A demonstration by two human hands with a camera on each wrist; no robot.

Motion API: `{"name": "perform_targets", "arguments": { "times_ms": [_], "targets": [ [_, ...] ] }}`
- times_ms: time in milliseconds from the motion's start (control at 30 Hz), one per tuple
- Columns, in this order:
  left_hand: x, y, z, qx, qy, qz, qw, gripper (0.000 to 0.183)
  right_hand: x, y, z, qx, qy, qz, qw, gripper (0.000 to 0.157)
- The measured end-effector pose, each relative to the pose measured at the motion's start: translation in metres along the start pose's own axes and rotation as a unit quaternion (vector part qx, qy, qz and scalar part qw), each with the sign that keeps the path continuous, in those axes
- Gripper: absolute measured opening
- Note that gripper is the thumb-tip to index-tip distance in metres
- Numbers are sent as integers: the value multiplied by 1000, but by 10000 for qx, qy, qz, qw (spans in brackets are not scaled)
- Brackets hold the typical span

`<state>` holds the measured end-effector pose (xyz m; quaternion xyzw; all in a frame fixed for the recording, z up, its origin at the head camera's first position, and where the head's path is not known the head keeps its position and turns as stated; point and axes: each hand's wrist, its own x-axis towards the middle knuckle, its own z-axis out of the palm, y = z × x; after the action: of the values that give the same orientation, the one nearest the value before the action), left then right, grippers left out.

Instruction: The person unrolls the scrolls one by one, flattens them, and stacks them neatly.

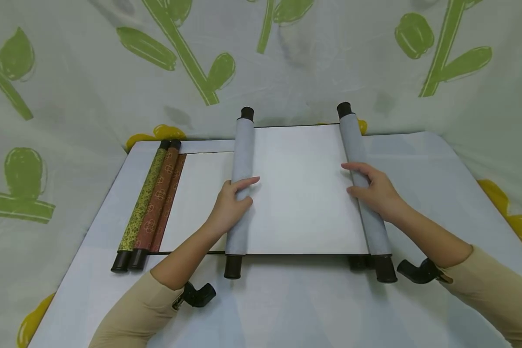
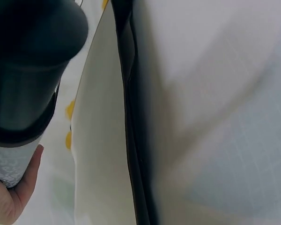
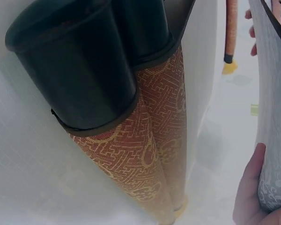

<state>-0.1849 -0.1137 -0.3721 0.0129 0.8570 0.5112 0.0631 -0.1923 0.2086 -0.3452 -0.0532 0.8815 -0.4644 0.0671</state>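
Observation:
A scroll with grey patterned backing and black end knobs lies spread between both hands, its blank white sheet (image 1: 302, 193) facing up. My left hand (image 1: 230, 205) grips the left grey roll (image 1: 243, 150) around its middle, thumb and forefinger over the inner side. Around the right grey roll (image 1: 352, 140), which leans slightly, my right hand (image 1: 376, 191) curls with fingertips at the sheet's edge. In the left wrist view a black knob (image 2: 33, 70) fills the upper left. Under this scroll is another one with white paper (image 1: 204, 193) and red-brown brocade rolls (image 3: 126, 159).
Left of the grey scroll lie a yellow-green patterned roll (image 1: 144, 203) and a red-brown roll (image 1: 156, 200), side by side with black knobs. All rest on a pale table (image 1: 287, 309) against a white curtain (image 1: 309, 72) with green leaf prints. Black wrist-mounted pieces (image 1: 200, 296) hang by both sleeves.

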Motion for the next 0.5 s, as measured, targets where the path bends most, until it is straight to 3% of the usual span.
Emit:
{"name": "perform_targets", "arguments": {
  "times_ms": [200, 500],
  "targets": [
    [3, -7, -6, 292, -53, 81, 9995, 48, -1, -3, 2, 91, -69, -139, 9998, 55],
    [7, -13, -12, 254, -73, 13, 9996, 46, 4, 0, 1, 56, -217, 192, 9996, 54]
  ]
}}
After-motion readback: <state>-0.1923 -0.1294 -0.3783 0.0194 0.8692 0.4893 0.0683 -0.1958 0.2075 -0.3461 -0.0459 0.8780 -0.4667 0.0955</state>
